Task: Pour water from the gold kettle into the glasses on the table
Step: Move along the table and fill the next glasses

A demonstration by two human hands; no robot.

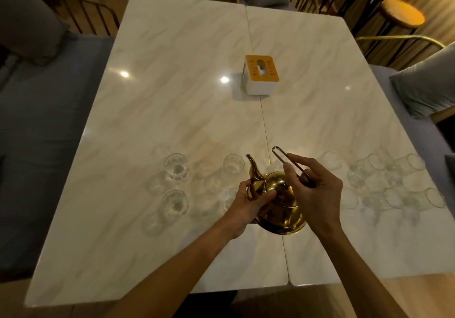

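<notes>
The gold kettle (280,204) sits near the front middle of the marble table (172,96), its spout pointing away and to the left. My left hand (248,204) holds the kettle's left side at the base of the spout. My right hand (312,192) pinches the thin wire handle (279,154), which leans away from me. Several clear glasses stand to the left, one at the back left (176,166), one at the front left (175,203) and one beside the spout (233,163). More glasses (394,179) cluster on the right.
A white tissue box with an orange top (261,74) stands at the table's middle. Grey cushioned seats (44,120) flank both long sides, and gold-framed chairs and round wooden stools (402,12) stand beyond the far edge.
</notes>
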